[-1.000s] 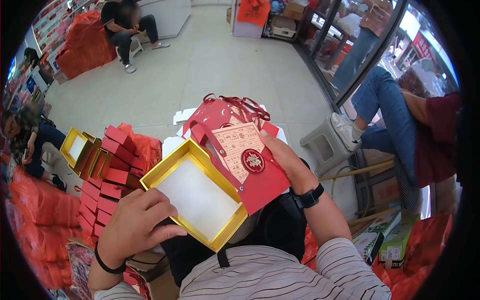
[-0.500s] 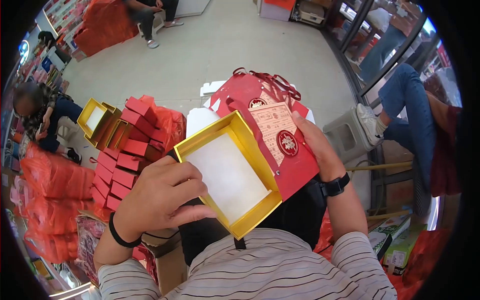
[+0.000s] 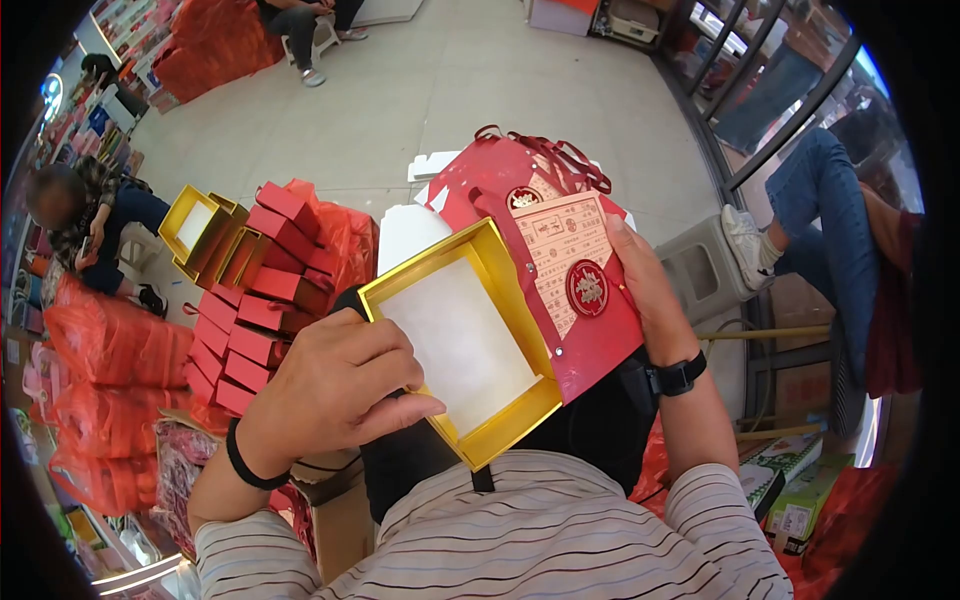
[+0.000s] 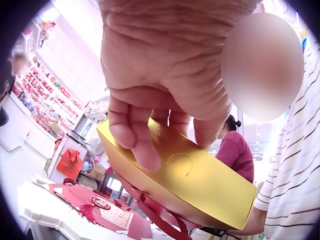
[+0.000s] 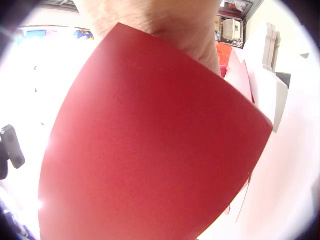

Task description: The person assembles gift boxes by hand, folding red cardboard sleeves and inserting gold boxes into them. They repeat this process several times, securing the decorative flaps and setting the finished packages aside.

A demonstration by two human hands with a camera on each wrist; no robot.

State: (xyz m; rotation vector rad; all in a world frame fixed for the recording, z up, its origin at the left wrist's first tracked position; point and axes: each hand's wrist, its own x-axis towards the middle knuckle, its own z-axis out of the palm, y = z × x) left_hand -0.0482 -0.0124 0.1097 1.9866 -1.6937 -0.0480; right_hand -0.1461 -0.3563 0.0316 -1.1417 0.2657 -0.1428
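Note:
An open gold box (image 3: pixel 510 425) with a white pad (image 3: pixel 455 345) lining its floor lies tilted over the person's lap. The left hand (image 3: pixel 335 385) grips its left wall; in the left wrist view, curled fingers (image 4: pixel 146 155) rest against the gold outside. A red cover (image 3: pixel 605 345) adjoins the right wall, carrying a printed cream panel (image 3: pixel 560 235), a round red medallion (image 3: pixel 587 288) and small studs. At its right edge the right hand (image 3: pixel 648 285) holds it, thumb on top and the other fingers hidden beneath. Its plain red back (image 5: pixel 155 135) fills the right wrist view.
Beyond the box, red folders with dark red ribbons (image 3: pixel 565 165) lie on a white surface (image 3: pixel 410 240). To the left are stacked red boxes (image 3: pixel 255 345), open gold boxes (image 3: pixel 190 225) and red plastic-wrapped bundles (image 3: pixel 115 335). A person sits by the grey stool (image 3: pixel 695 265) at right.
The head view has shifted, so the surroundings appear higher and further right. Both hands keep their hold on the box and cover, which now sit further right in view.

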